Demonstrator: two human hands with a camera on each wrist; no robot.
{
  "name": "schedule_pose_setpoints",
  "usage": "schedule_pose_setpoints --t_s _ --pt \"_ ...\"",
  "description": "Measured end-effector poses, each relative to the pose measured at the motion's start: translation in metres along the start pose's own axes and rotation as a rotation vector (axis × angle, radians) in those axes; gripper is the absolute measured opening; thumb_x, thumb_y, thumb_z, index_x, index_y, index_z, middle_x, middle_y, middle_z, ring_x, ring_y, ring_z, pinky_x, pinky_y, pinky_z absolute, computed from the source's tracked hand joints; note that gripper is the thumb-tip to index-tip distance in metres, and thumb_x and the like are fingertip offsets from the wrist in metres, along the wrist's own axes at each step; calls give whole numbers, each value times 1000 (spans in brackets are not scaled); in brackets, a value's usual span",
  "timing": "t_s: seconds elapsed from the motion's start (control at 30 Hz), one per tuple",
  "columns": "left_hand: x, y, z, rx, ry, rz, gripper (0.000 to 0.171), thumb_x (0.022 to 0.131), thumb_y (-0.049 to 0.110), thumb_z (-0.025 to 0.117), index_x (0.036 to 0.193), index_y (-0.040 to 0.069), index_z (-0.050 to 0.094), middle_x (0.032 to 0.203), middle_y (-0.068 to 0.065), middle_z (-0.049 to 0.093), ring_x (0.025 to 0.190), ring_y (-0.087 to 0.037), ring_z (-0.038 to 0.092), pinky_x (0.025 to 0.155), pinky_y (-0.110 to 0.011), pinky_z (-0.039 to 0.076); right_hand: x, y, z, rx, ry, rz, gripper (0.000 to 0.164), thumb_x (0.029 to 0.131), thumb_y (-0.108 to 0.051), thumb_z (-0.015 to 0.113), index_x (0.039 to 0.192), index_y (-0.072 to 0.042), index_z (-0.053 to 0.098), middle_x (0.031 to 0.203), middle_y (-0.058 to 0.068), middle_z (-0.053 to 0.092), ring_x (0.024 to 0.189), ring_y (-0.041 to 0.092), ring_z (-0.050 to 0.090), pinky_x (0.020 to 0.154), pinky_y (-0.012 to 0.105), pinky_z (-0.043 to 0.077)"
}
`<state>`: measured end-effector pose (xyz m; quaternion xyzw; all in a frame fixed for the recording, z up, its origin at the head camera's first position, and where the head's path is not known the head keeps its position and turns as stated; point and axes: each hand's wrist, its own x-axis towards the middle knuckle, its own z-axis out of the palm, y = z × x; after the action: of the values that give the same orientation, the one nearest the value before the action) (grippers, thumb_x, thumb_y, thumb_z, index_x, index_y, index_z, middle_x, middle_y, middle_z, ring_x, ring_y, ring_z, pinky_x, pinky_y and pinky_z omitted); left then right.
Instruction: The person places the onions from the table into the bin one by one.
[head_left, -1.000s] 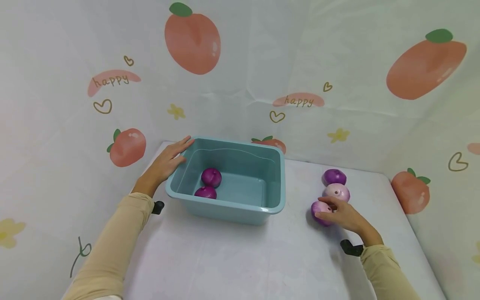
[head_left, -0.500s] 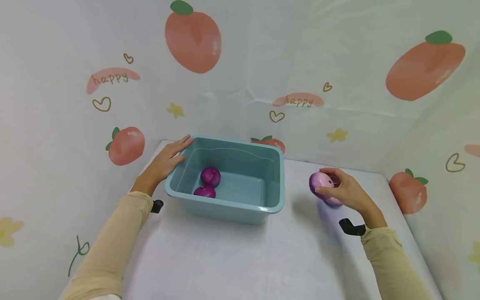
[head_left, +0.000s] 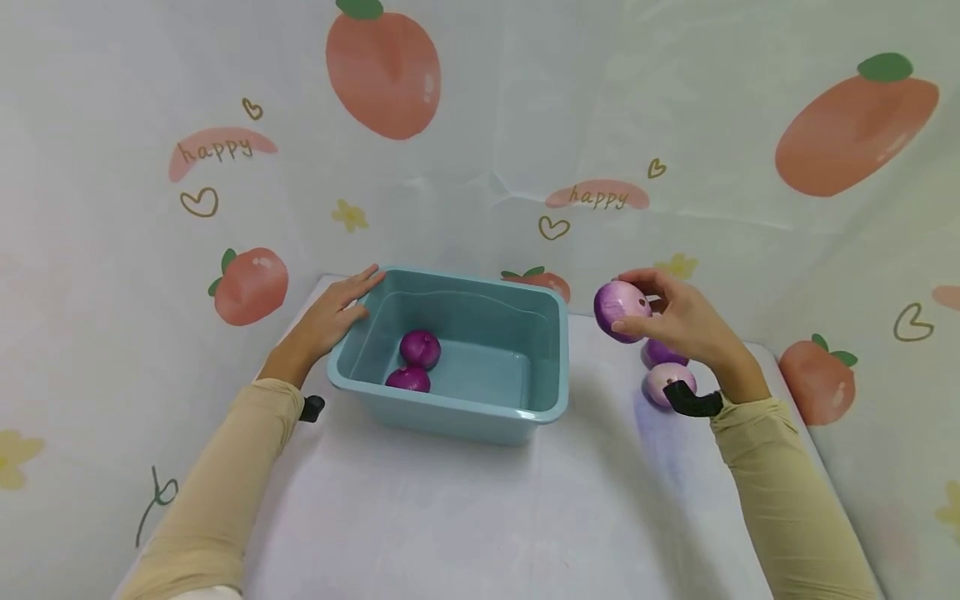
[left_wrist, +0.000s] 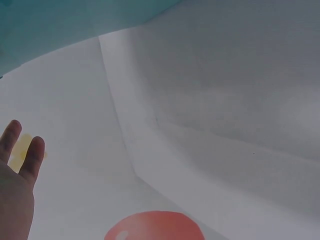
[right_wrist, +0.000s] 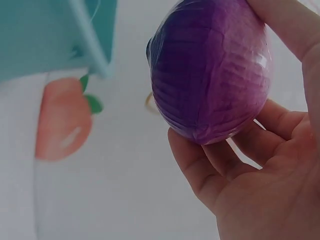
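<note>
My right hand (head_left: 686, 321) grips a purple-and-white onion (head_left: 621, 308) in the air, between the bin and the right side of the table. In the right wrist view, thumb and fingers curl round this glossy onion (right_wrist: 210, 75). My left hand (head_left: 327, 315) rests on the left rim of a blue-green plastic bin (head_left: 450, 419), fingers fairly straight. The left wrist view shows only part of that hand (left_wrist: 15, 200), below the bin's side (left_wrist: 75, 30). Two purple onions, one farther back (head_left: 420, 348) and one nearer (head_left: 408, 380), lie in the bin's left part.
Beneath my right hand, a purple onion (head_left: 664, 352) and a paler one (head_left: 669, 383) sit on the white-covered table (head_left: 450, 517). A printed peach-pattern cloth (head_left: 465, 183) rises behind and beside the table.
The right hand has lifted the onion off the table, moving it up and slightly left. The left hand stays on the bin's rim.
</note>
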<state>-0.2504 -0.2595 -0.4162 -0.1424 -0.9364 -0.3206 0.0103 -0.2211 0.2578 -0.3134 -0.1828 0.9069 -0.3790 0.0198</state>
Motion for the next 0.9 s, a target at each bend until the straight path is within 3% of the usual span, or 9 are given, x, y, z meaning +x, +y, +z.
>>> schedule_pose_setpoints --t_s 0.23,0.37,0.67,0.9 --pt "2 2 -2 7 -6 5 64 99 23 40 161 33 29 172 2 20 158 -41 19 119 -76 19 25 -35 6 19 -38 -41 60 83 -33 85 135 -23 57 128 -5 63 100 20 65 81 22 54" --pt "0 1 -2 6 -4 12 63 100 23 40 161 31 29 172 1 21 158 -42 20 119 -76 18 46 -47 18 54 -83 -118 59 82 -32 84 134 -23 58 126 -5 63 101 21 64 82 25 55" --pt "-1 -1 0 -6 3 15 64 99 22 42 161 30 30 172 0 21 158 -42 20 119 -76 18 90 -69 69 117 -214 -249 60 80 -29 85 133 -19 60 126 1 64 114 20 60 91 37 57" --pt "0 -3 0 -27 15 29 63 100 22 40 161 31 31 172 1 22 157 -42 21 119 -75 18 114 -80 112 138 -356 -226 57 80 -37 85 130 -23 60 129 -2 61 118 22 62 92 38 59"
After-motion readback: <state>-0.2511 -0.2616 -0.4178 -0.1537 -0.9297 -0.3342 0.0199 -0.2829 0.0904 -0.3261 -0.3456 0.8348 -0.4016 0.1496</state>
